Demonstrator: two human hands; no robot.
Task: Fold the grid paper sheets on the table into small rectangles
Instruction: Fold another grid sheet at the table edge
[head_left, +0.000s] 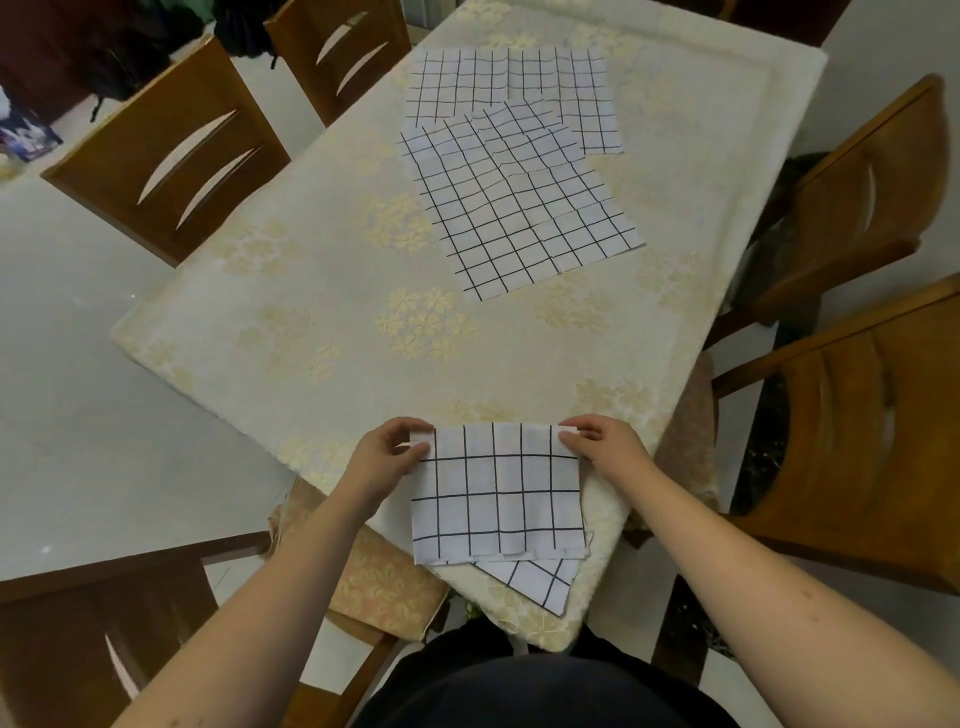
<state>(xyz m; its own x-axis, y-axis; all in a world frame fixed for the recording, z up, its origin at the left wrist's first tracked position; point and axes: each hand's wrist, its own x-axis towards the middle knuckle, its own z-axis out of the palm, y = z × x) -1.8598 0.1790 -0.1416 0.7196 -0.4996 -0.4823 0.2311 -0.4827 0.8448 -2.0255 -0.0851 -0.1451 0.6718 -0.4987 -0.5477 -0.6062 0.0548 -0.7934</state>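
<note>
Both hands, left hand (387, 457) and right hand (602, 447), pinch folded sheet (496, 493) top corners at table (322, 291) near edge; uneven layers risk a skewed crease.

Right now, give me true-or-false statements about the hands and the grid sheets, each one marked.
1. Both hands, left and right, pinch the far corners of the folded white black-grid sheet. True.
2. That sheet lies at the table's far end. False: it is at the near edge.
3. Unfolded grid sheets lie overlapping further up the cream floral tablecloth. True.
4. The wooden chairs hold grid sheets. False: none show on them.
</note>
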